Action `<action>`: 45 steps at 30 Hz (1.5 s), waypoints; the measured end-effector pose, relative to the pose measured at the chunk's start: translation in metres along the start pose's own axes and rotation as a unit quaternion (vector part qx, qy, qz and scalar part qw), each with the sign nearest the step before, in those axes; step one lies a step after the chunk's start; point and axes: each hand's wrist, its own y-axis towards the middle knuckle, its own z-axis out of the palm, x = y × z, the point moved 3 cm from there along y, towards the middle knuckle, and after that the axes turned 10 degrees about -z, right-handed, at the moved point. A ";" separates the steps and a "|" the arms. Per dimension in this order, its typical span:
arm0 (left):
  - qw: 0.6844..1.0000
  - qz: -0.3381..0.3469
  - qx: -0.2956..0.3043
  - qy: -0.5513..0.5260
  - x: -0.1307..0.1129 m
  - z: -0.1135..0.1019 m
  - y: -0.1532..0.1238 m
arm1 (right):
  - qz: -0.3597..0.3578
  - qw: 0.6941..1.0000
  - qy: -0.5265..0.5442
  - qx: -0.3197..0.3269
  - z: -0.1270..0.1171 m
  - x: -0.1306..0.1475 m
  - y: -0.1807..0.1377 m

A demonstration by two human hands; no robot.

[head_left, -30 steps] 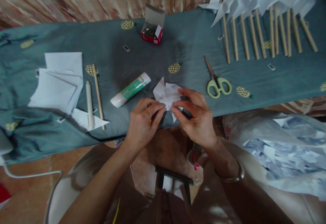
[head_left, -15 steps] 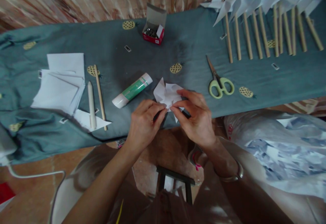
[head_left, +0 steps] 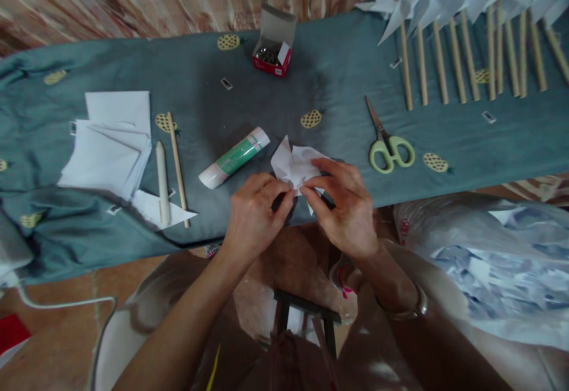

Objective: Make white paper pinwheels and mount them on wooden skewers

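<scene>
A folded white paper pinwheel (head_left: 294, 163) lies near the front edge of a table covered with a teal cloth (head_left: 329, 65). My left hand (head_left: 253, 216) pinches its near edge with thumb and forefinger. My right hand (head_left: 349, 210) pinches the same paper from the right, fingertips almost meeting those of the left. A white and green glue stick (head_left: 234, 157) lies just left of the paper. Green-handled scissors (head_left: 386, 142) lie to the right of it.
A stack of white paper squares (head_left: 106, 145), a white stick (head_left: 162, 183) and a wooden stick (head_left: 178, 166) lie at the left. An open red box of pins (head_left: 272, 47) sits at the back. Several finished pinwheels on wooden sticks (head_left: 466, 59) line the back right. A plastic bag of paper scraps (head_left: 489, 260) sits at right.
Both hands stay pinched on the paper pinwheel, with small finger shifts at its near edge. The view has drifted slightly; nothing else moved.
</scene>
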 end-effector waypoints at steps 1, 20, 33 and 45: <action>1.000 -0.003 0.001 0.001 0.000 0.000 0.000 | 0.000 1.000 0.000 -0.001 0.000 0.000 0.000; 1.000 -0.014 0.008 0.019 -0.003 -0.001 0.005 | -0.015 1.000 -0.004 0.008 0.003 0.000 -0.002; 0.999 -0.022 0.017 0.021 -0.004 -0.002 0.005 | -0.062 0.996 -0.056 0.017 0.005 0.001 -0.002; 0.999 -0.027 0.025 0.027 -0.005 -0.003 0.004 | -0.093 0.989 -0.101 0.054 0.009 0.006 -0.004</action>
